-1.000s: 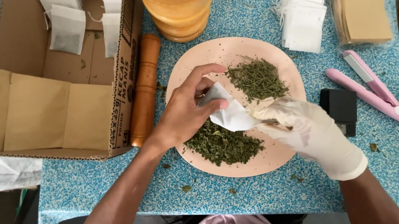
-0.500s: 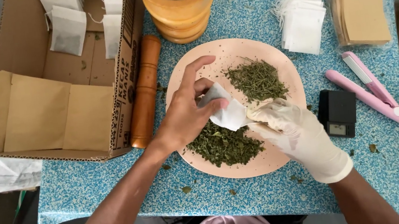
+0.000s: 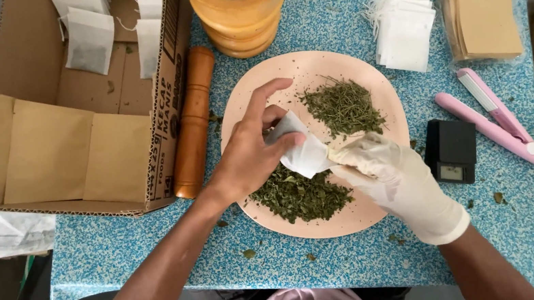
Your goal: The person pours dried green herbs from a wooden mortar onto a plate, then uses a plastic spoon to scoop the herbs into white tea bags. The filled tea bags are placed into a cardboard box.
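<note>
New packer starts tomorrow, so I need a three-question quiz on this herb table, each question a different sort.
1. True or false: the right hand wears a pale glove.
2. The small white bag is held over: A) cardboard box B) pink plate C) orange mortar
3. How many herb heaps lie on the plate?

Key: 1 true. 2 B; the left hand holds the bag too. 3 two.
</note>
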